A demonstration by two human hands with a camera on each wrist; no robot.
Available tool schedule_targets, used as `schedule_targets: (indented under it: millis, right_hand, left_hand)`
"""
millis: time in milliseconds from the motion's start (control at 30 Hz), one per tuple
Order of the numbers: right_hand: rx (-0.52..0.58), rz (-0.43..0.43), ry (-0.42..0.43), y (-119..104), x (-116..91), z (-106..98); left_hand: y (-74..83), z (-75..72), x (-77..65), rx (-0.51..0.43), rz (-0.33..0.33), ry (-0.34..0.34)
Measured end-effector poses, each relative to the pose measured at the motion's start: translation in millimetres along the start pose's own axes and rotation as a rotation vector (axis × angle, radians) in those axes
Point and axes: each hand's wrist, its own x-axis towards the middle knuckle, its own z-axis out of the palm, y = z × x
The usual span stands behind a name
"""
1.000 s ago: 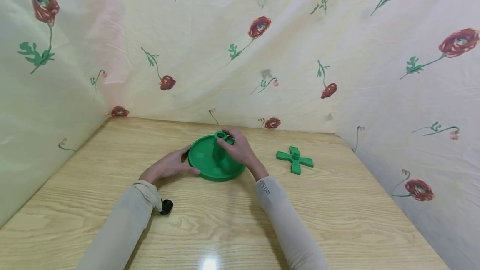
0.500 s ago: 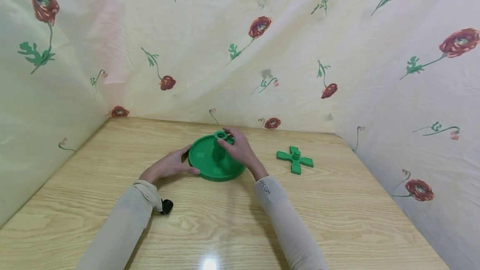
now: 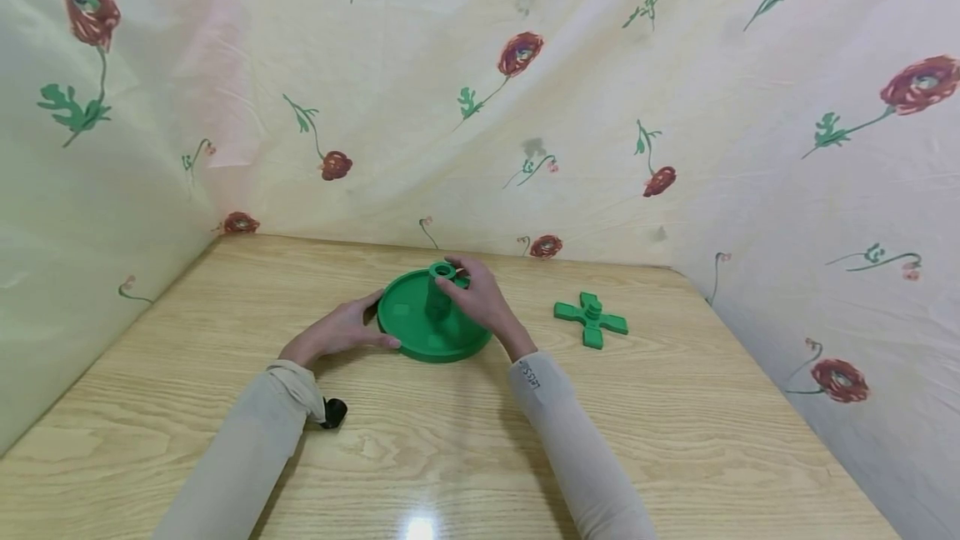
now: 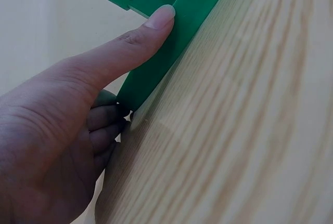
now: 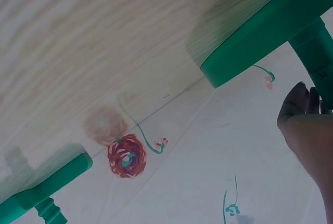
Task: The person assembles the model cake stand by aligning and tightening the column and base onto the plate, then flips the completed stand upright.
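Note:
A round green tray (image 3: 408, 330) with a low rim lies on the wooden table, and a hollow green post (image 3: 439, 297) stands upright in it. My left hand (image 3: 339, 332) holds the tray's left edge. In the left wrist view the thumb (image 4: 130, 47) presses along the tray's outer wall (image 4: 171, 47), with the other fingers curled at the edge beyond. Around the upper part of the post, my right hand (image 3: 482, 298) has its thumb and fingers. The right wrist view catches this hand (image 5: 307, 130) beside the post (image 5: 315, 50), marked with small black digits.
To the right on the table (image 3: 675, 407) lies a green four-armed cross piece (image 3: 592, 322) with a ribbed stub pointing up. A small black object (image 3: 334, 413) sits at my left cuff. Flower-printed cloth (image 3: 420, 107) hangs behind and along both sides.

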Motion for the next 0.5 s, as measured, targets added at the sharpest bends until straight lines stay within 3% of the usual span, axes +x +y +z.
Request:
schedule_targets:
  millis: [300,500]
  right_hand:
    - [0.011,0.053,0.017,-1.8,-0.1,1.0]
    - [-0.002,0.002,0.004,-2.8,-0.3,-0.8]
  left_hand:
    - [0.5,-0.5,0.2,0.005,-0.006,0.003]
    - [0.7,-0.5,-0.4,-0.013,0.001,0.000]
